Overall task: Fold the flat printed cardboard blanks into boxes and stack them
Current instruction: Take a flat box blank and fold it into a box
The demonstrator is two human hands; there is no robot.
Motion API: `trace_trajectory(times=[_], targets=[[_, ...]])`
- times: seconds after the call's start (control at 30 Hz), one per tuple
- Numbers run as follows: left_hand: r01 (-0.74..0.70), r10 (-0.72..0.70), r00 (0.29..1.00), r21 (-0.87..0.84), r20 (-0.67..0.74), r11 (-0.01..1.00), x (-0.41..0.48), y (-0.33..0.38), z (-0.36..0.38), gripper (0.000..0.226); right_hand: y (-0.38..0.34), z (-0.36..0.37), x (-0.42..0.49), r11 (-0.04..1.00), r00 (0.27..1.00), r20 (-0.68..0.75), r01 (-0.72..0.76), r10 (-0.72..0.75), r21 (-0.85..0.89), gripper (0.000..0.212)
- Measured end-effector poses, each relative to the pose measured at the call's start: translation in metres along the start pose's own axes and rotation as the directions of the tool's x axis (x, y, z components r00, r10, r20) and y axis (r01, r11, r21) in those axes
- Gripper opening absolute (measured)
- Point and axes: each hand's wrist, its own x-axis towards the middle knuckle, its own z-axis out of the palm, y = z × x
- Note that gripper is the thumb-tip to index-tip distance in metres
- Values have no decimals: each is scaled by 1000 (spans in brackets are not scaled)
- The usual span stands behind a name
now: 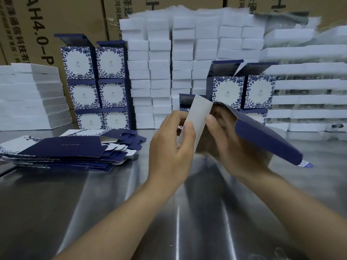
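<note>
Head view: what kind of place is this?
Probably a packing or warehouse workstation. Large printed shipping cartons line the back, white foam blocks are stacked high, and folded blue floral boxes stand by a pile of flat blanks on a steel table.

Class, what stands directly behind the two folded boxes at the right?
Behind the folded boxes rise white foam blocks and brown cartons. The blocks' lower rows are hidden by the boxes.
</note>
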Motion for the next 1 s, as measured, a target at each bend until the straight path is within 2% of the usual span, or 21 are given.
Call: trace_trajectory(times=[0.1, 0.17, 0.27, 0.33, 0.4, 0.5, 0.6, 0.7, 0.8, 0.87, 1.0], targets=[[3, -3, 1000, 26, -21, 1000, 2, -4, -1, 15, -3, 4, -5, 992, 985, 148, -102, 91, 68, 41], [20, -20, 1000, 3, -5, 1000, 2, -6, 0, 15, -7, 7, -3, 963, 977, 184, -148, 107, 226, 48], [50, -49, 998, -24, 44, 998, 2, -11, 2, 16, -19, 9, 0, 828, 991, 102, -127, 84, 546, 58], [78, -75, 993, -33, 93, 996, 1, -15, 2, 17, -24, 11, -1, 796, 983, 148, -178, 112, 578, 61], [85, -77, 985, -44, 153, 995, 0, -17, 1, 22, -22, 13, -1, 712, 955, 242, -290, 171, 640, 63], [134, -100, 971, -143, 217, 981, -2, -18, 2, 35, -18, 15, 2, 654, 921, 313, -387, 234, 650, 59], [174, -154, 973, -105, 173, 979, -3, -21, 4, 37, -13, 13, 1, 666, 939, 248, -343, 237, 662, 59], [179, -170, 973, -51, 154, 982, -2, -24, 3, 55, -8, 14, -2, 682, 957, 215, -288, 193, 672, 55], [183, -176, 970, -29, 169, 983, -2, -24, 2, 63, -6, 16, -3, 737, 974, 145, -226, 174, 637, 42], [178, -171, 967, -24, 188, 984, -1, -26, 2, 60, -10, 14, -3, 771, 976, 157, -216, 151, 599, 35], [218, -205, 953, -34, 225, 975, -3, -27, 4, 67, -11, 9, 1, 749, 986, 78, -162, 147, 643, 29]])
